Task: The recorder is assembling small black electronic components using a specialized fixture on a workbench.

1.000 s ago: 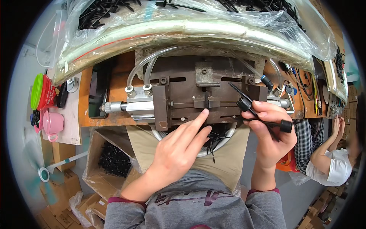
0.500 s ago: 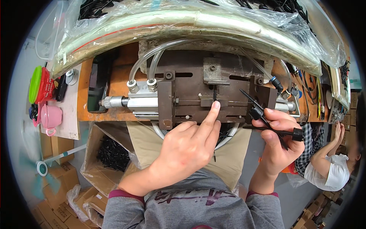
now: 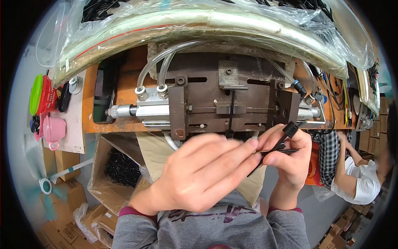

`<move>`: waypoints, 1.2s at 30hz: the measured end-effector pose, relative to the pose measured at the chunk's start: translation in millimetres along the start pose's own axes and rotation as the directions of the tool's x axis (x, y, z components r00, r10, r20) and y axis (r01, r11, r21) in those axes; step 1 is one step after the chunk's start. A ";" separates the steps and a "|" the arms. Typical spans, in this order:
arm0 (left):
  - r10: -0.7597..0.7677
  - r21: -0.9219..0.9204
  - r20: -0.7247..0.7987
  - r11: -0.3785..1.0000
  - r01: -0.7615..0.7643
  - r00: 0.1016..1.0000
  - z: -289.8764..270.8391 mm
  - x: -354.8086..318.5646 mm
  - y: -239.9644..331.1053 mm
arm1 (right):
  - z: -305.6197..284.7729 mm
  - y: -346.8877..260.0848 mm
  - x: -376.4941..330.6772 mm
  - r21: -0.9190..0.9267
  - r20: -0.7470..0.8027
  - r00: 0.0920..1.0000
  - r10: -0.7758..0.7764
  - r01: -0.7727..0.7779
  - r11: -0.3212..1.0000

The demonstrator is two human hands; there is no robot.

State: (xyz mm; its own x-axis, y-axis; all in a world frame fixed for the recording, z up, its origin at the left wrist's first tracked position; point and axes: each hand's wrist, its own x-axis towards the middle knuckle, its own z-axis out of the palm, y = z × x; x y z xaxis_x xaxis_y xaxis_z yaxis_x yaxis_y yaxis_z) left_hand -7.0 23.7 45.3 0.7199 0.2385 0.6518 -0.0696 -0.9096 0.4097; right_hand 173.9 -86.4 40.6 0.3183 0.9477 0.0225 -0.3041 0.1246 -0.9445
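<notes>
In my right hand (image 3: 290, 155) several black cable ties (image 3: 284, 141) with blocky heads are pinched between thumb and fingers. My left hand (image 3: 203, 170) reaches across in front of my lap, its fingers drawn together on the ends of those ties; its thumb is hidden. Beyond both hands is a dark metal fixture (image 3: 203, 91). Another black tie (image 3: 231, 112) lies front to back across the fixture's small centre block (image 3: 223, 108), under a metal bracket (image 3: 229, 74). A thin rod (image 3: 257, 108) runs sideways through the block.
Air cylinders (image 3: 152, 114) with clear hoses flank the fixture on the orange bench (image 3: 89, 110). Plastic-wrapped stock (image 3: 207, 25) curves along the back. An open box of black parts (image 3: 122, 166) stands at lower left, a pink cup (image 3: 54, 128) at far left. Another person (image 3: 356, 178) sits at right.
My left hand has lifted its index finger off the centre block and moved right to the ties. My right hand has shifted left and down toward it. The tie in the fixture now shows uncovered.
</notes>
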 end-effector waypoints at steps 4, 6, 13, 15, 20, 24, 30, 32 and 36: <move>-0.074 -0.147 0.038 0.986 0.079 0.996 -8.0 -8.2 4.6 | 0.6 -4.0 0.1 0.036 -0.011 0.999 0.032 -0.031 0.999; -0.136 -0.254 0.089 0.955 0.154 0.987 -12.6 -16.3 6.4 | -4.0 -13.2 -3.5 0.106 -0.090 0.994 0.064 -0.055 0.993; -0.348 -0.206 0.008 0.917 0.342 0.937 4.6 -22.5 14.5 | -3.2 -7.0 -6.6 -0.417 -0.284 0.818 -0.499 0.364 0.833; -0.336 -0.025 -0.055 0.942 0.335 0.940 20.9 -26.7 8.0 | 2.2 -3.2 -5.6 -0.491 -0.235 0.789 -0.567 0.407 0.770; -0.246 0.231 0.000 0.943 0.239 0.969 37.5 -28.4 -1.5 | 6.6 2.2 -7.0 -0.704 -0.119 0.731 -0.672 0.415 0.576; -0.255 0.275 0.026 0.931 0.239 0.966 36.1 -20.4 -3.3 | 6.4 4.9 -5.4 -0.820 -0.011 0.705 -0.709 0.399 0.410; -0.273 0.292 0.050 0.924 0.248 0.961 34.6 -20.7 -3.9 | 9.9 3.0 -4.3 -0.899 0.192 0.698 -0.690 0.407 0.162; -0.296 0.253 0.067 0.929 0.270 0.953 33.0 -20.3 -4.7 | 11.0 3.3 -5.6 -0.907 0.219 0.704 -0.675 0.403 0.126; -0.411 -0.182 0.053 0.892 0.414 0.910 19.3 -11.3 3.3 | 11.9 5.1 -3.1 -0.892 0.359 0.697 -0.621 0.453 -0.008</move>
State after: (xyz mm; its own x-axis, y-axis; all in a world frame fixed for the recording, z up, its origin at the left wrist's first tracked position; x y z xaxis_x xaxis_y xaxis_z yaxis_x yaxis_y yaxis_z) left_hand -2.0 11.5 27.0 0.7201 0.5731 0.3910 0.1103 -0.6510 0.7510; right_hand 160.7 -85.2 39.6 0.0881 0.6888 0.7196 0.9470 0.1660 -0.2749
